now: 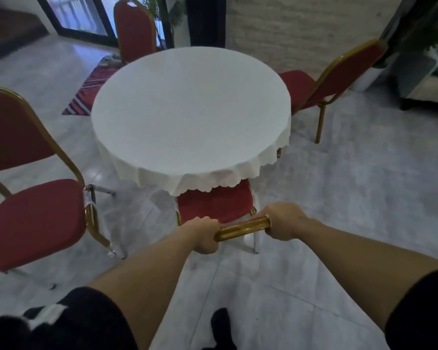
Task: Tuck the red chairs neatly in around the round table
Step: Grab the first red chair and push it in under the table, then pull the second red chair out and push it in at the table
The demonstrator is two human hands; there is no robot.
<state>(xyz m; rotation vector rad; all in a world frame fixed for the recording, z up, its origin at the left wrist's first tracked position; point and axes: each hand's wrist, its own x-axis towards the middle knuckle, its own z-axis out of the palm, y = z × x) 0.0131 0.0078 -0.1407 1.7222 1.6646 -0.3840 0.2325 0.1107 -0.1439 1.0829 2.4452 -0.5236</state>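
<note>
The left hand [204, 233] and the right hand [285, 221] are both closed around the gold top rail [243, 228] of the near chair [215, 203], 1 at each end, with bare rail between them. This looks like the good place to hold, because the rail is round, hard metal and gives a full grip, though its polish may be a little slippery. The frame seems stiff, so I judge the chair will move as 1 piece, and it should be light enough to slide on its legs. The seat is padded and soft, not a place to push.

The front of this seat is already under the near edge of the table [190, 109], covered by the hanging cloth [200, 180]. The cloth is loose and could catch on the seat if the chair goes further in.

3 other chairs wait. The left chair [36, 223] stands clear of the left edge and turned at an angle. The right chair [321, 84] has only its seat front near the right edge. The far chair [134, 29] stands close to the far edge. The floor [352, 198] looks smooth and open on the right side; a rug [86, 94] lies at the far left, and I think legs could catch on it
</note>
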